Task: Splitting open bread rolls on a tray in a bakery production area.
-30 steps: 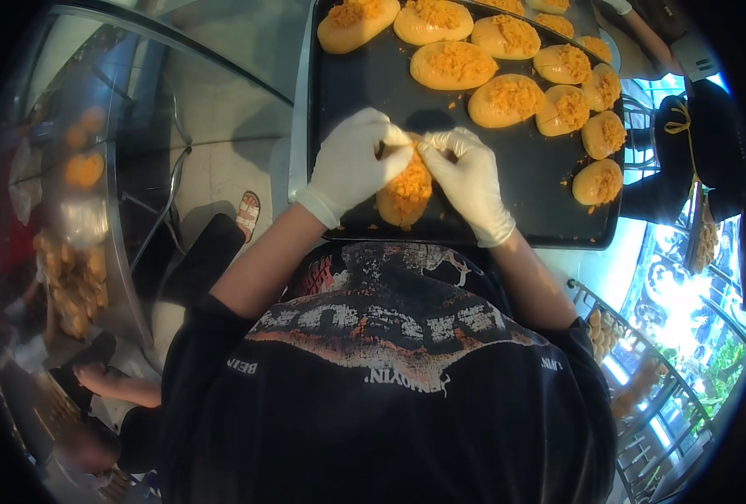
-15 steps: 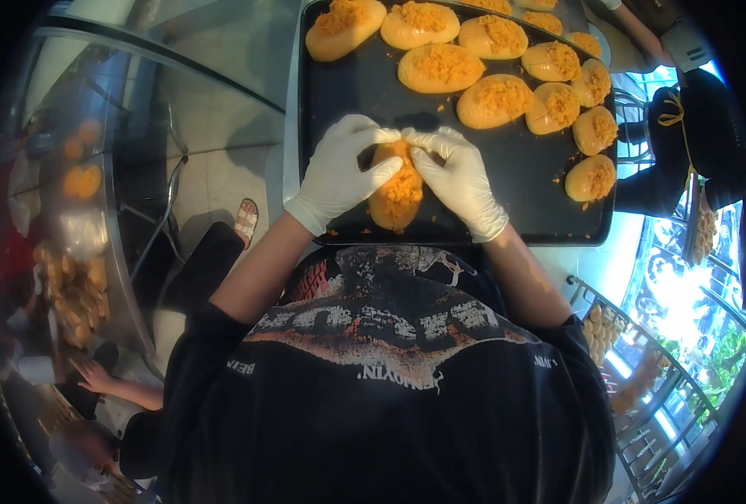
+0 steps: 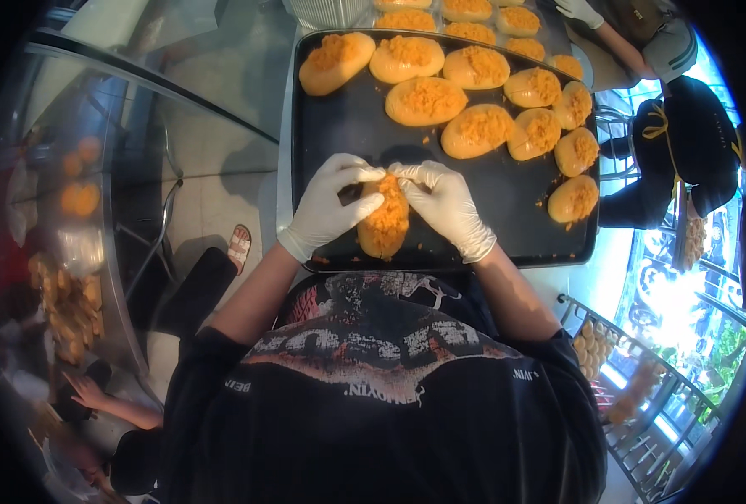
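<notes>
An oval bread bun (image 3: 384,220) topped with orange shreds lies near the front edge of a black baking tray (image 3: 339,126). Its long side points away from me. My left hand (image 3: 337,198), in a white glove, pinches the bun's far end with thumb and fingers. From the other side, my gloved right hand (image 3: 442,198) grips the same end, its fingertips close to the left ones. The fingers partly cover that end. Several more topped buns (image 3: 478,130) sit across the tray's far and right parts, and orange crumbs dot its surface.
Past the tray stand more topped buns (image 3: 406,20) and a clear plastic container (image 3: 329,10). A co-worker's gloved hand (image 3: 580,12) shows at the far right. Another person in black (image 3: 684,143) is to the right. A glass-topped counter holds breads (image 3: 68,307) at left.
The view has shifted, so the tray and hands appear lower, and more buns show beyond the tray. Both hands keep their hold on the bun's far end.
</notes>
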Action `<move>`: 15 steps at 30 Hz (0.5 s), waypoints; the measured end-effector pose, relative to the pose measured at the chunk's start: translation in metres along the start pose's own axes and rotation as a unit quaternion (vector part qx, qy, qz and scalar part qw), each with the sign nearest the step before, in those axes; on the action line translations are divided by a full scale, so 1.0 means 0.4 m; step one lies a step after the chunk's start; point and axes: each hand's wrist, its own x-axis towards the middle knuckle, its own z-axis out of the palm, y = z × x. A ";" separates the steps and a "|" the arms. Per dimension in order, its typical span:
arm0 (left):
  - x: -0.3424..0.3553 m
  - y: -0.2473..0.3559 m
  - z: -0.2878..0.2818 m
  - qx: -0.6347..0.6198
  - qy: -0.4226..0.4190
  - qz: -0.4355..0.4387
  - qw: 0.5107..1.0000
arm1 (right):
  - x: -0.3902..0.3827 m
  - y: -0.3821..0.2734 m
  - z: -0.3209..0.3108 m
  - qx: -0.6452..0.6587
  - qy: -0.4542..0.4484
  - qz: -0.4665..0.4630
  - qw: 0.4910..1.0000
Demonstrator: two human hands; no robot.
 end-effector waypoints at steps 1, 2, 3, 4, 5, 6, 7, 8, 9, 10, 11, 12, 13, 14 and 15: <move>0.000 -0.004 -0.002 -0.007 -0.002 -0.019 1.000 | 0.003 0.007 0.003 0.014 0.026 -0.012 0.999; 0.000 -0.007 -0.004 -0.014 -0.004 -0.038 0.999 | 0.005 0.013 0.007 0.029 0.052 -0.024 0.998; 0.000 -0.009 -0.005 -0.027 0.001 -0.045 0.999 | 0.004 0.017 0.011 0.043 0.079 -0.033 0.995; 0.001 -0.009 -0.005 -0.021 -0.008 -0.059 0.998 | 0.004 0.020 0.013 0.046 0.079 -0.034 0.995; 0.005 -0.010 -0.006 0.015 -0.004 -0.026 1.000 | 0.008 0.021 0.014 -0.003 0.077 -0.058 0.995; 0.004 -0.006 -0.005 0.049 -0.001 0.002 0.999 | 0.006 0.019 0.015 -0.051 0.073 -0.077 0.993; 0.007 -0.004 -0.007 0.088 -0.002 0.024 0.996 | 0.007 0.016 0.014 -0.101 0.073 -0.091 0.988; 0.008 -0.001 -0.010 0.088 0.007 0.041 0.995 | 0.008 0.011 0.012 -0.102 0.075 -0.107 0.986; 0.007 0.003 -0.013 0.065 -0.001 0.009 0.998 | 0.009 0.006 0.009 -0.105 0.070 -0.096 0.987; 0.007 0.005 -0.012 0.040 -0.011 -0.024 0.999 | 0.007 0.001 0.006 -0.110 0.064 -0.083 0.988; 0.007 0.006 -0.012 0.010 -0.019 -0.059 0.998 | 0.009 -0.002 0.002 -0.114 0.057 -0.067 0.990; 0.009 0.005 -0.011 0.013 -0.020 -0.054 0.998 | 0.013 -0.003 -0.001 -0.117 0.060 -0.070 0.989; 0.010 0.004 -0.008 0.015 -0.011 -0.049 0.999 | 0.012 -0.005 0.000 -0.100 0.056 -0.067 0.991; 0.010 0.002 -0.004 0.017 -0.002 -0.047 0.999 | 0.013 -0.005 0.000 -0.081 0.050 -0.062 0.994; 0.010 -0.001 0.000 0.019 0.001 -0.049 0.999 | 0.013 -0.005 0.005 -0.064 0.048 -0.056 0.995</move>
